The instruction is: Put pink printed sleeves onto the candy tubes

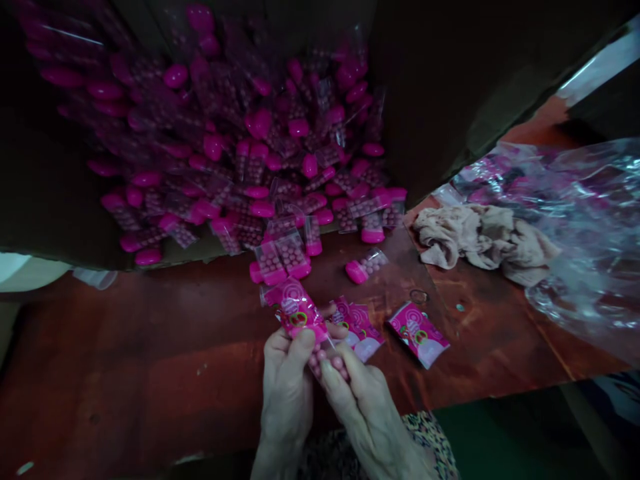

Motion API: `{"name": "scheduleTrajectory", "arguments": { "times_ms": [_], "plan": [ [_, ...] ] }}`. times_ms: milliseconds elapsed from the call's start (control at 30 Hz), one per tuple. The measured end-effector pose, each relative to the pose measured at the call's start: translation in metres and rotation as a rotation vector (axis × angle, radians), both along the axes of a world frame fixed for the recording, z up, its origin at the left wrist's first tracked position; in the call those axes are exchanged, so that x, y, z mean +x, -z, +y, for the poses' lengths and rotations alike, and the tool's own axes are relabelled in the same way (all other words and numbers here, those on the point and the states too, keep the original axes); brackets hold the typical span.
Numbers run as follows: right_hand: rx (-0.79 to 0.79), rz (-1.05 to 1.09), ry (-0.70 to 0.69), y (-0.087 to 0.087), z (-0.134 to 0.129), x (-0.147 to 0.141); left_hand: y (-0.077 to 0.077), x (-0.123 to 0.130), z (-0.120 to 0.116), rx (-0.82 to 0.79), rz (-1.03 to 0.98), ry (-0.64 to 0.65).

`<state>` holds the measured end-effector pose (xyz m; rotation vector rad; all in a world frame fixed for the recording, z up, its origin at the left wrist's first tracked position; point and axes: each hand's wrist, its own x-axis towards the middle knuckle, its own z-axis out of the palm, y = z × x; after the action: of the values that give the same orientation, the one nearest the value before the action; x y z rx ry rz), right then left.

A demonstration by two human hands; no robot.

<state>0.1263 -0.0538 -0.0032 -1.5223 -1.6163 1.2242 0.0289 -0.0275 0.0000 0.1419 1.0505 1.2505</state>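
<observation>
Low in the middle of the head view, my left hand (289,383) pinches a pink printed sleeve (296,308), its thumb pressed on the front. My right hand (363,393) grips the lower end of a clear candy container (320,358) with pink balls in it. The sleeve's lower end meets the container, but my fingers hide how far it goes over it. Just beyond the sleeve, several pink-capped candy containers (287,250) lie together. Flat printed sleeves (357,327) rest behind my right hand, and one more sleeve (419,335) lies to its right.
A large cardboard box (445,87) lies open toward me, heaped with pink-capped containers (260,153). One container (367,267) lies alone on the reddish table (150,360). On the right are a crumpled cloth (485,240) and a clear plastic bag (590,233) with pink things inside.
</observation>
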Motion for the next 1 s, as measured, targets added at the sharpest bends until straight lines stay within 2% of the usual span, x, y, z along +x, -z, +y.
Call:
{"name": "scheduleTrajectory", "arguments": {
  "times_ms": [100, 200, 333, 467, 633, 700, 833, 1000],
  "plan": [
    [0.002, -0.038, 0.05, -0.001, -0.008, 0.002, -0.003, 0.003, -0.006, 0.007, -0.011, 0.087],
    [0.054, -0.056, 0.055, -0.001, -0.009, -0.002, -0.004, 0.003, -0.01, -0.021, -0.042, 0.121],
    [0.152, 0.005, 0.084, 0.0, 0.002, -0.007, 0.0, -0.001, -0.009, -0.006, -0.027, 0.064],
    [0.242, 0.033, 0.152, 0.001, 0.013, -0.007, 0.005, -0.01, -0.003, 0.049, 0.127, -0.015],
    [0.251, 0.145, -0.097, 0.0, 0.02, -0.003, 0.006, -0.017, 0.002, 0.051, 0.161, -0.081],
    [0.259, 0.19, -0.099, 0.0, 0.021, -0.003, 0.007, -0.016, 0.002, 0.029, 0.188, -0.099],
    [0.133, 0.297, 0.032, 0.004, 0.018, -0.004, 0.013, -0.012, 0.0, -0.031, 0.268, -0.102],
    [-0.209, 0.555, 0.127, 0.012, 0.014, -0.004, 0.01, -0.013, 0.008, 0.021, 0.25, -0.109]
  ]
}}
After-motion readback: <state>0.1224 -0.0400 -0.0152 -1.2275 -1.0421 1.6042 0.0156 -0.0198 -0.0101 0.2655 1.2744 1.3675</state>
